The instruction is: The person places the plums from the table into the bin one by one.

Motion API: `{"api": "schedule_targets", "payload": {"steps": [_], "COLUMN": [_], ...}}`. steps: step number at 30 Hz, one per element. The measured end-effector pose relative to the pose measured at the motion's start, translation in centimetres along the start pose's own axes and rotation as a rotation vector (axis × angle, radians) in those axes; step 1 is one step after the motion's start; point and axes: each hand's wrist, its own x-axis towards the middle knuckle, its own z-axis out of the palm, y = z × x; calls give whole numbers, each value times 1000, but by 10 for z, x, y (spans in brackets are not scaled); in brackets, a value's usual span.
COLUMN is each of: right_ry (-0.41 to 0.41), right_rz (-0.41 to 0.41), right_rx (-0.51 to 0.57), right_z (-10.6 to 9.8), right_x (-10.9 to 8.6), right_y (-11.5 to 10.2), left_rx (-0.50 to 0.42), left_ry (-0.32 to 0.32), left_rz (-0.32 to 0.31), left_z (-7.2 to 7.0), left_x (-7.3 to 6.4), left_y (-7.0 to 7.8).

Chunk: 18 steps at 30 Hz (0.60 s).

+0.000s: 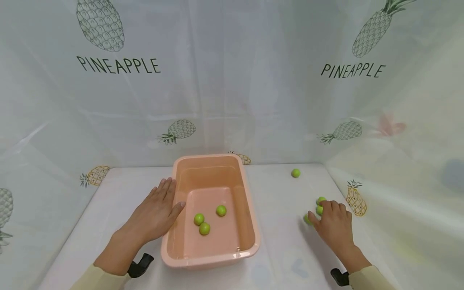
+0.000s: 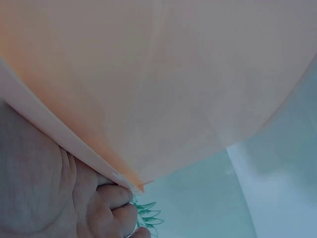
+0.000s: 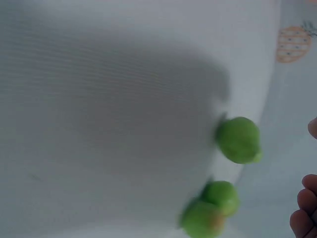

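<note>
A peach-pink plastic basin (image 1: 250,217) stands on the white tabletop, with three green limes (image 1: 221,210) on its floor. My left hand (image 1: 154,213) rests along the basin's left rim, its fingers extended and the thumb reaching over the edge. In the left wrist view the palm (image 2: 34,173) lies against the underside of the rim. My right hand (image 1: 333,225) hovers over three more limes (image 3: 238,140) on the right, fingers slightly bent and nothing held. In the head view it partly hides these limes.
Farther back on the right, a single lime (image 1: 295,173) lies on the table. A pale sheet printed with pineapples (image 1: 181,129) hangs behind the table and along its sides.
</note>
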Motion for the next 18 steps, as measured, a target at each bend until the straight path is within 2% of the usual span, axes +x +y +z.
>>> {"api": "schedule_targets", "payload": {"steps": [7,18], "right_ry": [-29,-169], "right_rz": [4,28], "right_rx": [-40,-69], "right_z": [23,33], "right_x": [-17,-14], "right_y": [5,6], "left_rx": [7,4], "left_ry": [-4,-1], "left_rz": [2,-14], "left_z": [1,2], "left_x": [-1,0], "left_y": [-1,-1]}}
